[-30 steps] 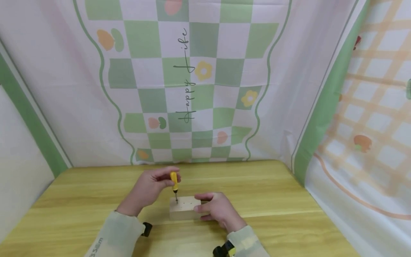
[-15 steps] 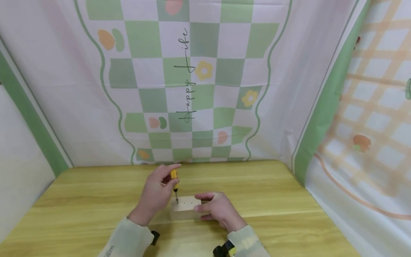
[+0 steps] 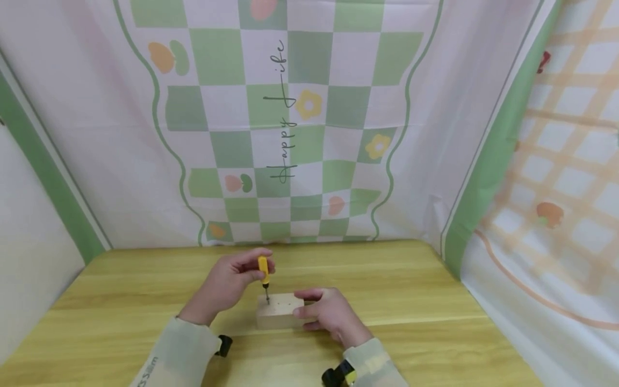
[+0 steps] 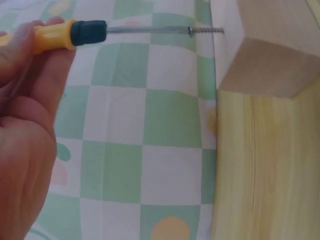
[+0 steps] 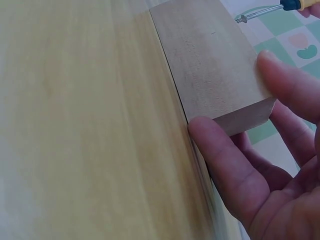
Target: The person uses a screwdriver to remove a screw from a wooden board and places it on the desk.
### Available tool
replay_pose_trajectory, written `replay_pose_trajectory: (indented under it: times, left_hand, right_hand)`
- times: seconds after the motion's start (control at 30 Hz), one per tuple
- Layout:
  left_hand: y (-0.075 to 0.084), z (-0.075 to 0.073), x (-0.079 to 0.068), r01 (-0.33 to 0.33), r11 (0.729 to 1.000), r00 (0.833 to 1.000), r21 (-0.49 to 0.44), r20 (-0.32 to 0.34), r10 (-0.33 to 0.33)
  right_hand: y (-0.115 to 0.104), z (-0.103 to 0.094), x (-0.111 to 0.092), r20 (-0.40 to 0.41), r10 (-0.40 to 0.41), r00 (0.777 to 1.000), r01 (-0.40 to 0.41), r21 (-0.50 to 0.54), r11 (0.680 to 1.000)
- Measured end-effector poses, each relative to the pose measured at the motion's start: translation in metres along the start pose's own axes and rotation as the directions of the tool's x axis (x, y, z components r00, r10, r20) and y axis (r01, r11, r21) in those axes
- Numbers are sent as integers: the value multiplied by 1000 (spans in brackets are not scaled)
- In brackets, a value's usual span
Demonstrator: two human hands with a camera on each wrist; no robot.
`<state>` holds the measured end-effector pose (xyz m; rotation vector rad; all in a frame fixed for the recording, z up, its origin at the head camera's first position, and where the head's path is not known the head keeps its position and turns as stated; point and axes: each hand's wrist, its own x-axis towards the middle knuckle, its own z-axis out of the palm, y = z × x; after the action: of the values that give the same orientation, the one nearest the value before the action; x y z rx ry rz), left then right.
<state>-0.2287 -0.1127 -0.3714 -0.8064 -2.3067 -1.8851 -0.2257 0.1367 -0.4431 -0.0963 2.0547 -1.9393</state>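
My left hand (image 3: pixel 223 284) grips the yellow handle of a screwdriver (image 3: pixel 263 270), which stands almost upright over a pale wooden block (image 3: pixel 280 317). In the left wrist view the screwdriver's shaft (image 4: pixel 145 30) meets the head of a screw (image 4: pixel 205 30). That screw stands in the block's top face with much of its threaded length showing. A few small dark holes mark the top beside it. My right hand (image 3: pixel 329 316) holds the block's right end, thumb and fingers around it. The right wrist view shows fingers (image 5: pixel 230 165) against the end and side of the block (image 5: pixel 210 60).
The block sits on a wood-grain table (image 3: pixel 401 301). Behind the table hangs a green-and-white checked cloth (image 3: pixel 304 145), with an orange plaid cloth (image 3: pixel 556 204) at the right. Each wrist wears a black camera mount.
My left hand swung in toward the block half a second ago, turning around the handle, and is now back out to the left. The screwdriver remains on the screw; my right hand keeps its place.
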Motion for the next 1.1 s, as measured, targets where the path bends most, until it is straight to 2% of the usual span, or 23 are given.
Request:
replay_pose_trajectory:
  times: [0.07,0.17,0.23,0.3,0.37,0.47,0.53,0.57,0.6,0.63,0.7,0.8,0.87,0.97,1.03,1.1]
  left_hand:
    - [-1,1,0,-22,1000,999,-6,-36,22]
    - [-1,4,1,-16,1000,995,-9,-103,15]
    - [0,8,0,-31,999,988,36,-152,36]
    - [1,15,-1,-65,988,976,137,-197,92]
    - [1,22,-2,-134,954,954,269,-225,197]
    - [0,33,-4,-212,873,902,440,-255,348]
    - [-2,38,-5,-236,836,874,495,-267,405]
    - [-2,39,-5,-248,827,866,505,-267,422]
    - [-2,38,-5,-256,827,865,501,-263,427]
    - [-2,37,-5,-256,836,872,485,-257,416]
    - [-3,31,-5,-242,870,903,429,-230,364]
    - [-2,18,-6,-183,950,964,251,-146,224]
    - [-1,10,-6,-118,981,988,153,-83,131]
    - [0,3,-4,-48,997,998,63,-29,50]
    - [1,2,-3,-21,997,998,70,-50,25]
    - [2,2,-2,-8,996,995,85,-100,16]
  right_hand:
    - [0,0,0,2,0,1000,0,-1,1000]
    - [1,0,0,9,-1,1000,1,3,1000]
    - [1,0,0,9,-4,1000,4,4,1000]
    - [2,0,0,8,-6,1000,6,5,1000]
    - [2,0,-1,7,-8,1000,8,3,1000]
    - [2,0,-1,6,-9,1000,9,3,1000]
    - [2,0,-1,7,-9,1000,9,5,1000]
    - [2,0,-1,8,-9,1000,9,6,1000]
    - [2,0,-1,9,-10,1000,10,8,1000]
    - [2,0,0,11,-11,1000,11,9,1000]
    - [2,1,0,14,-11,1000,11,10,1000]
    - [2,1,0,14,-11,1000,11,9,1000]
    - [2,1,0,10,-7,1000,7,6,1000]
    - [2,1,0,5,-3,1000,3,-1,1000]
    - [2,1,0,5,-2,1000,2,-3,1000]
    - [2,1,0,6,-2,1000,2,-3,1000]
